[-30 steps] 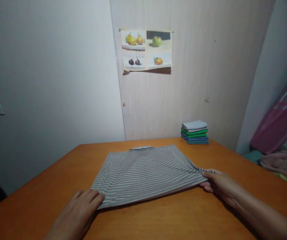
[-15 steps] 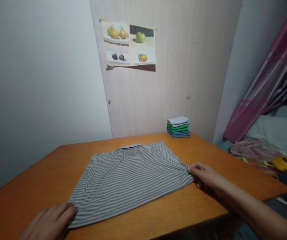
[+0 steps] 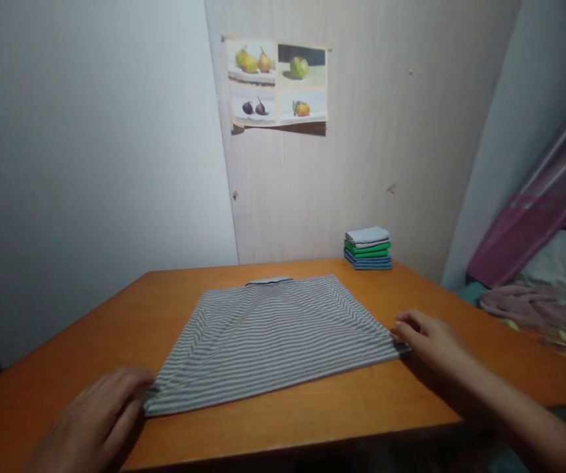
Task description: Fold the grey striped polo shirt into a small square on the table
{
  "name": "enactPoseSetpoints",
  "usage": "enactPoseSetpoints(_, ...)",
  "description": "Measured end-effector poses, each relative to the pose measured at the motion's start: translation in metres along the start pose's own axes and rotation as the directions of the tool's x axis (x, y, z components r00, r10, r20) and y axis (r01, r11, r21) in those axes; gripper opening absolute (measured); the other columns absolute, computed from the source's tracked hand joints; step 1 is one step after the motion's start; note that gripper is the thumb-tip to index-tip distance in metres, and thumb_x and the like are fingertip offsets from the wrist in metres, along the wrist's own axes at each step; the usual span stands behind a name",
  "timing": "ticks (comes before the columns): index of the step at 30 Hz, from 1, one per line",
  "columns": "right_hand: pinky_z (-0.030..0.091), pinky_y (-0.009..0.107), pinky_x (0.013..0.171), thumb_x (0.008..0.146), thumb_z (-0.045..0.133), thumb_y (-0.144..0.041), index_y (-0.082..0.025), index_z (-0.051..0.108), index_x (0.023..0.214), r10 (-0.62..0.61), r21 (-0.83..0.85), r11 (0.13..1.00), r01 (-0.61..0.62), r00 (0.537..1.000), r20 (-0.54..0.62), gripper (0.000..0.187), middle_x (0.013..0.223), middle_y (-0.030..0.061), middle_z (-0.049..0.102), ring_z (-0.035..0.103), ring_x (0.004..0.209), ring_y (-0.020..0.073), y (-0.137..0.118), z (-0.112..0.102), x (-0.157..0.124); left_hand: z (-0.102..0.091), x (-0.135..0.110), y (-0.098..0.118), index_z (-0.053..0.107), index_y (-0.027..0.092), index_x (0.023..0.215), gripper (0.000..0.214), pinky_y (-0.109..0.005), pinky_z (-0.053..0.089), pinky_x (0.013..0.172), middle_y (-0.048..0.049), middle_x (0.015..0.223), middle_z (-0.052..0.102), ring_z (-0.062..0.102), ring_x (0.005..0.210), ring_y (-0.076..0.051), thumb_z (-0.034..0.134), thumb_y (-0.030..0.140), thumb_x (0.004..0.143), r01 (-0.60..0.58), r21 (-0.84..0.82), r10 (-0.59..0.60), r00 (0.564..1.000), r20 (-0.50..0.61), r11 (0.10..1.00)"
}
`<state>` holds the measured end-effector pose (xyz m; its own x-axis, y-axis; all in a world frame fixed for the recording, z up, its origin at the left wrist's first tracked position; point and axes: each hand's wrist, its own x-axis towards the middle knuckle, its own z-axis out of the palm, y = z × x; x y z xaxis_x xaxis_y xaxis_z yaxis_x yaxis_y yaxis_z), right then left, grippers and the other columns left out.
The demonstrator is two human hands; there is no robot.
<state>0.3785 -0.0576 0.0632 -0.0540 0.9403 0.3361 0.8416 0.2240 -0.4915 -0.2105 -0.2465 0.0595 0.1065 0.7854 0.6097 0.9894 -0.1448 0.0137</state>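
Note:
A grey-and-white striped shirt (image 3: 275, 338) lies folded flat on the orange wooden table (image 3: 342, 414), collar toward the wall. My left hand (image 3: 96, 420) rests at its near left corner, fingers blurred and lying over the edge. My right hand (image 3: 423, 336) sits at the near right corner, fingers curled and pinching the fabric's edge.
A stack of folded clothes (image 3: 368, 248), pale blue on top of green and blue, stands at the table's far right by the wooden panel. A fruit poster (image 3: 276, 83) hangs above. A bed with pink bedding (image 3: 534, 305) lies to the right, past the table's edge.
The camera view swung left and right. Both hands stay at the shirt's near corners; the right hand has slid slightly along the corner and the shirt lies a little flatter.

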Motion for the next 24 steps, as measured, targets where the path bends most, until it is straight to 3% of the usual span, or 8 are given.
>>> enactPoseSetpoints(2,0.05,0.032,0.071,0.095,0.046,-0.047,-0.022,0.07,0.103,-0.1,0.035,0.994,0.1,0.995,0.003,0.036,0.1,0.007,0.074,0.069,0.089,0.024,-0.018,0.007,0.002,-0.004,0.013,0.024,0.067,0.026,0.102,0.022,-0.032,0.057,0.077,-0.0055,0.099,0.074,0.07,0.09,-0.022,0.051,0.036,0.091,0.012,-0.053,-0.01,0.999,0.041,0.999)
enactPoseSetpoints(5,0.053,0.039,0.091,0.097,0.044,-0.049,-0.021,0.071,0.115,-0.246,0.04,0.969,0.245,0.969,0.034,0.043,0.119,0.0099,0.072,0.067,0.109,0.0281,-0.041,0.028,0.0,0.007,0.025,0.057,0.067,0.023,0.109,0.026,-0.034,0.055,0.093,-0.0074,0.11,0.074,0.068,0.105,-0.022,0.046,0.026,0.094,-0.003,-0.165,0.01,0.999,0.041,0.986)
enactPoseSetpoints(9,0.039,0.048,0.116,0.096,0.045,-0.054,-0.021,0.065,0.133,-0.377,-0.012,0.923,0.385,0.911,0.165,0.054,0.144,0.0103,0.058,0.051,0.136,0.0313,-0.044,0.057,-0.013,0.024,0.018,0.073,0.07,0.025,0.109,0.025,-0.038,0.053,0.101,-0.0074,0.116,0.072,0.065,0.113,-0.023,0.049,0.026,0.095,0.02,-0.217,0.015,0.987,0.157,0.976)
enactPoseSetpoints(13,0.031,0.053,0.121,0.095,0.045,-0.061,-0.023,0.059,0.142,-0.357,-0.045,0.924,0.379,0.9,0.252,0.062,0.152,0.0079,0.048,0.041,0.143,0.0317,-0.02,0.063,-0.022,0.017,0.007,0.064,0.069,0.026,0.113,0.026,-0.04,0.051,0.102,-0.0077,0.12,0.071,0.064,0.115,-0.024,0.052,0.032,0.095,0.107,-0.264,-0.049,0.974,0.219,0.959)
enactPoseSetpoints(18,0.034,0.052,0.12,0.092,0.05,-0.064,-0.023,0.061,0.141,-0.324,-0.002,0.943,0.334,0.916,0.237,0.064,0.149,0.0067,0.052,0.046,0.14,0.0326,0.001,0.052,-0.018,0.002,0.02,0.046,0.069,0.024,0.102,0.027,-0.034,0.052,0.089,-0.006,0.104,0.073,0.067,0.1,-0.022,0.049,0.04,0.095,0.309,-0.322,-0.203,0.925,0.323,0.895)
enactPoseSetpoints(21,0.045,0.049,0.113,0.094,0.049,-0.061,-0.023,0.068,0.13,-0.303,0.031,0.953,0.302,0.936,0.181,0.056,0.138,0.008,0.063,0.058,0.129,0.0322,-0.007,0.045,-0.012,0.007,0.043,0.032,0.071,0.022,0.099,0.032,-0.031,0.051,0.082,-0.0051,0.099,0.074,0.068,0.094,-0.022,0.046,0.043,0.095,0.41,-0.295,-0.315,0.893,0.321,0.863)
enactPoseSetpoints(24,0.053,0.043,0.099,0.097,0.045,-0.057,-0.024,0.071,0.118,-0.304,0.037,0.953,0.302,0.946,0.115,0.047,0.124,0.0082,0.072,0.067,0.114,0.0293,-0.031,0.041,-0.008,0.023,0.075,0.016,0.072,0.02,0.094,0.033,-0.029,0.049,0.076,-0.0061,0.095,0.075,0.068,0.091,-0.022,0.045,0.04,0.093,0.478,-0.229,-0.395,0.858,0.329,0.848)
